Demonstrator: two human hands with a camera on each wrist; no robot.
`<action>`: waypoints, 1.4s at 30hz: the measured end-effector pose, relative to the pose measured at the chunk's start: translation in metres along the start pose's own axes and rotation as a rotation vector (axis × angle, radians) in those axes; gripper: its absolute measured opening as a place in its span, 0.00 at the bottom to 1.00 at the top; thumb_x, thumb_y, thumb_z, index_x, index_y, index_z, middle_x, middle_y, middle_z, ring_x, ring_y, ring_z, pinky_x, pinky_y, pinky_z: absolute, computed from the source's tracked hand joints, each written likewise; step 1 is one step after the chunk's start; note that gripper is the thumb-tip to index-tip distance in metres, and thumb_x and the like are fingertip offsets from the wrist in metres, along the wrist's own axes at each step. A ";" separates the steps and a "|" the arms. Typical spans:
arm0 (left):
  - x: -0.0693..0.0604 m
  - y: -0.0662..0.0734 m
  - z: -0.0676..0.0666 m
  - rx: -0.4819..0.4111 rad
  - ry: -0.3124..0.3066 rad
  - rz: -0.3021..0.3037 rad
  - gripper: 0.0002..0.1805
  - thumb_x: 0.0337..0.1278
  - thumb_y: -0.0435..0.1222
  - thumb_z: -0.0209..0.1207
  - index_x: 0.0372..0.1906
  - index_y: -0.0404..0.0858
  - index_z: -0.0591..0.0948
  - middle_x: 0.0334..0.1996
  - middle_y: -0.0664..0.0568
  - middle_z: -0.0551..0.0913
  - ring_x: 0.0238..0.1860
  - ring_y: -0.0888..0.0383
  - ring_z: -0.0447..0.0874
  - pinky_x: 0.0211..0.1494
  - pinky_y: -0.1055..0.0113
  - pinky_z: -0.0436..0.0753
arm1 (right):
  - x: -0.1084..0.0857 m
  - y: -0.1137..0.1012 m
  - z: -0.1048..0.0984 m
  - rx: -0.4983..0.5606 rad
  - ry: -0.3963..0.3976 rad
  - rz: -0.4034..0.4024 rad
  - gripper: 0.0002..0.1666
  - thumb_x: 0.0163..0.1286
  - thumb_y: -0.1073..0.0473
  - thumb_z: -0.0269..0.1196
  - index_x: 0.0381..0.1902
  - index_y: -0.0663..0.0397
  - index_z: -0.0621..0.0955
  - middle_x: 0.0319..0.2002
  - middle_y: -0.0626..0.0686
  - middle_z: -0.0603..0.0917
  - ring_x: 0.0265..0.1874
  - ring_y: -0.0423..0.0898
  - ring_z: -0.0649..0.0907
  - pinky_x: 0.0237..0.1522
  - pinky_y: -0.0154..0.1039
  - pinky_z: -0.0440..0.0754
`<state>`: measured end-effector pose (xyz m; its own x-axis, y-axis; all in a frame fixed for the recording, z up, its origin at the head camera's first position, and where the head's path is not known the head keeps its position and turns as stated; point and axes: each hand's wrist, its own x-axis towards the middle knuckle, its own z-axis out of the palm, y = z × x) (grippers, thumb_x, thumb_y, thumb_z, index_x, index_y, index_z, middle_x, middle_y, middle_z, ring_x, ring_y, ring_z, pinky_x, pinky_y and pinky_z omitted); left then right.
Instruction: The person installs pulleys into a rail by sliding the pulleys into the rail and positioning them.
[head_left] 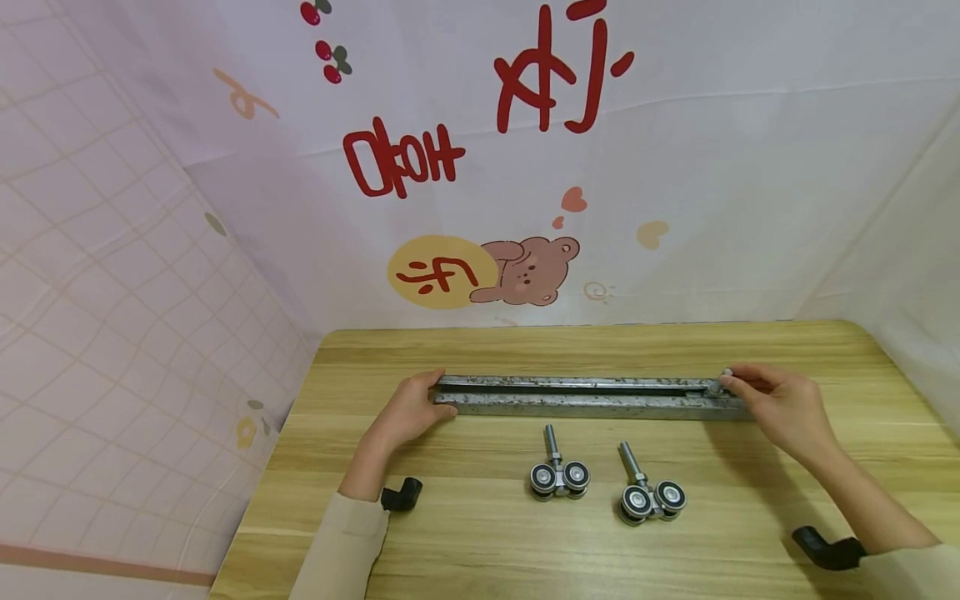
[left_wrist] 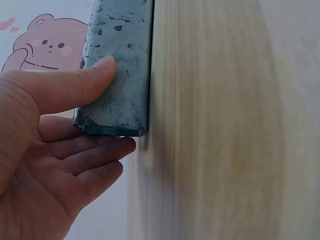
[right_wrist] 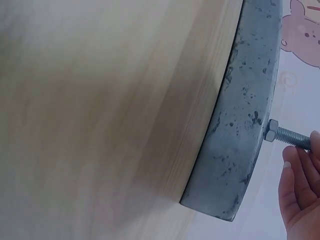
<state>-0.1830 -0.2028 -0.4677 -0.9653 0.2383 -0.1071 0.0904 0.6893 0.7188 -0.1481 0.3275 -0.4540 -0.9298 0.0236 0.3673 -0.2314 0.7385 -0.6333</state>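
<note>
A grey metal rail (head_left: 570, 406) with a slot along its top lies across the wooden table. My left hand (head_left: 408, 410) holds its left end; in the left wrist view the thumb of that hand (left_wrist: 55, 145) lies on the speckled side of the rail (left_wrist: 120, 55), fingers around the end. Near the right end, my right hand (head_left: 787, 408) pinches a bolt (head_left: 722, 382) that sticks up from the slot. The right wrist view shows the threaded bolt (right_wrist: 292, 137) with its nut above the rail (right_wrist: 235, 125), fingertips of the right hand (right_wrist: 302, 192) on its tip.
Two roller trolleys with bolts, one (head_left: 558, 477) nearer the middle and one (head_left: 651, 498) to its right, lie in front of the rail. Black bent pieces are beside the left wrist (head_left: 402, 495) and right wrist (head_left: 828, 550). A printed cloth (head_left: 697, 167) hangs behind the table (head_left: 465, 558).
</note>
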 end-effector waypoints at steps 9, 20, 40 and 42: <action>0.001 0.002 -0.002 0.019 0.000 -0.003 0.44 0.62 0.36 0.74 0.78 0.27 0.66 0.75 0.35 0.69 0.77 0.39 0.65 0.75 0.44 0.71 | 0.002 -0.008 0.007 0.013 0.013 -0.039 0.10 0.71 0.64 0.71 0.45 0.65 0.90 0.38 0.65 0.91 0.32 0.16 0.77 0.29 0.19 0.77; 0.000 0.001 -0.002 0.009 -0.002 -0.007 0.44 0.62 0.36 0.73 0.78 0.27 0.66 0.75 0.35 0.69 0.77 0.39 0.65 0.74 0.44 0.72 | 0.003 -0.016 0.014 0.009 0.000 -0.040 0.10 0.71 0.63 0.71 0.45 0.66 0.90 0.38 0.63 0.91 0.32 0.17 0.77 0.30 0.19 0.76; -0.001 0.001 -0.001 0.020 -0.011 -0.008 0.44 0.62 0.35 0.74 0.78 0.27 0.66 0.75 0.35 0.69 0.76 0.39 0.66 0.73 0.43 0.73 | 0.003 -0.022 0.027 0.031 -0.003 -0.090 0.08 0.70 0.65 0.72 0.44 0.65 0.90 0.36 0.61 0.91 0.33 0.18 0.79 0.30 0.19 0.77; -0.001 0.001 -0.001 0.022 -0.012 -0.008 0.44 0.62 0.36 0.74 0.78 0.27 0.66 0.75 0.34 0.69 0.76 0.38 0.66 0.73 0.43 0.73 | 0.003 -0.022 0.028 0.031 -0.006 -0.093 0.09 0.70 0.65 0.72 0.44 0.65 0.90 0.36 0.61 0.91 0.33 0.18 0.78 0.30 0.19 0.78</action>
<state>-0.1825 -0.2029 -0.4666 -0.9631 0.2407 -0.1205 0.0885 0.7058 0.7028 -0.1542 0.2923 -0.4576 -0.9056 -0.0486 0.4213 -0.3257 0.7160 -0.6174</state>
